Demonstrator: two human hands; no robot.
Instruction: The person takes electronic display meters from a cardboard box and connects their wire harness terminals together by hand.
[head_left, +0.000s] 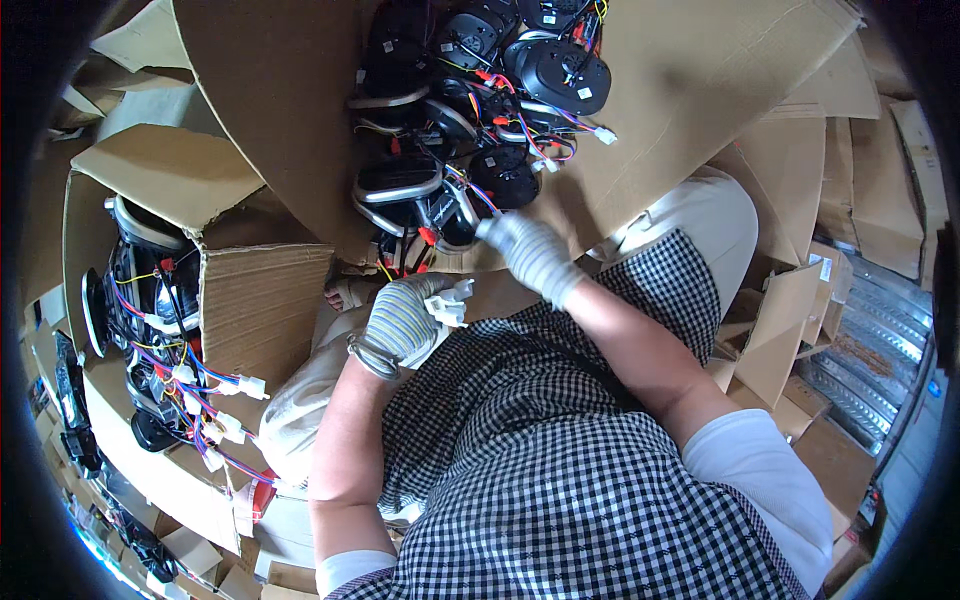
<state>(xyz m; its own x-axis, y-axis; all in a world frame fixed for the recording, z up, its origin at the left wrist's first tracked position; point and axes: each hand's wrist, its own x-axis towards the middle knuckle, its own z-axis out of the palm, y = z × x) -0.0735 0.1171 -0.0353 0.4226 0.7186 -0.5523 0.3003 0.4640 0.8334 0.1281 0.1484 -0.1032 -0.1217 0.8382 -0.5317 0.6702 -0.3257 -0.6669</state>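
Note:
My left hand (398, 322), in a striped knit glove, is closed around white plastic connectors (452, 303) that stick out past the fingers. My right hand (530, 258), gloved too, is raised just right of the pile and smeared by motion; its fingers do not show clearly. In front of both hands, a large open cardboard box (640, 90) holds several black plastic units (565, 75) with silver trim. Coloured wires run among them, ending in red and white connectors (605, 135).
To the left, another open carton (265, 310) holds more black units (150, 290), with wires and white plugs (250, 387) hanging over its side. Cardboard flaps and cartons (780, 320) stand at the right, beside a ribbed metal sheet (860, 350). My checked apron covers my lap.

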